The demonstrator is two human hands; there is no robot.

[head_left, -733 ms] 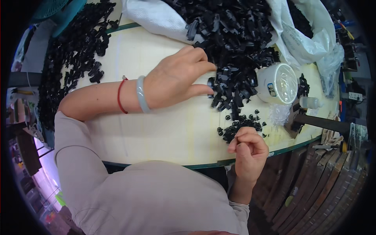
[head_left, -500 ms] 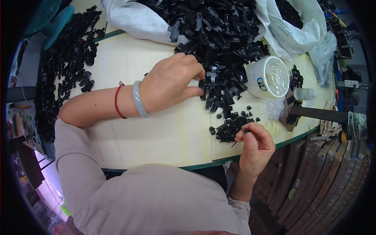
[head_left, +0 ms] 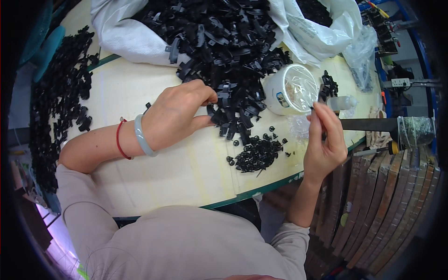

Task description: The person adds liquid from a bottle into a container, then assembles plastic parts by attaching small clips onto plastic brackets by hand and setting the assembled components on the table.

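My left hand (head_left: 175,112), with a red cord and a pale bangle on its wrist, reaches to the left edge of a heap of black plastic parts (head_left: 228,51). Its thumb and fingers are closed on a black plastic part (head_left: 212,110) at that edge. My right hand (head_left: 326,144) is raised beside the white tub (head_left: 276,93). Its thumb and fingers pinch a small black piece (head_left: 312,108), mostly hidden by the fingertips. Nearer to me lies a pile of small round black pieces (head_left: 259,154).
A white woven sack (head_left: 126,44) and a plastic bag (head_left: 322,37) lie behind. More black parts (head_left: 60,93) spread along the left. A small clear bottle (head_left: 340,102) and a black bar with a wrapped end (head_left: 373,124) are at the right, above stacked brown slats (head_left: 373,200).
My right hand has risen from the small round pieces to beside the tub, pinching a small piece. My left hand stays at the heap's edge. The whole view has shifted.
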